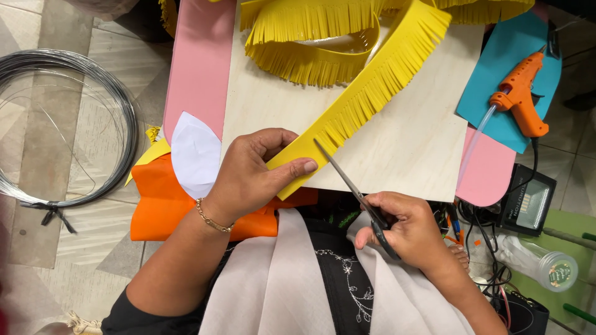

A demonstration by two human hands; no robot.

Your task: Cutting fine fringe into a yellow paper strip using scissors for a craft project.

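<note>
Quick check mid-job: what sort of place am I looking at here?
Likely a home craft corner: a yellow fringed strip on a wooden board, an orange glue gun, and a wire coil on tiled floor.

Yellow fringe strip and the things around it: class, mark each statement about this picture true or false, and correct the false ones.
1. The left hand grips the uncut end of the yellow fringe strip. True.
2. The right hand holds a knife. False: it holds scissors, blades pointing at the strip's edge.
3. The orange glue gun lies on a blue sheet. True.
4. The coil of wire lies on the wooden board. False: it lies on the tiled floor, to the left of the board.
5. The fringe strip is red. False: it is yellow.
</note>
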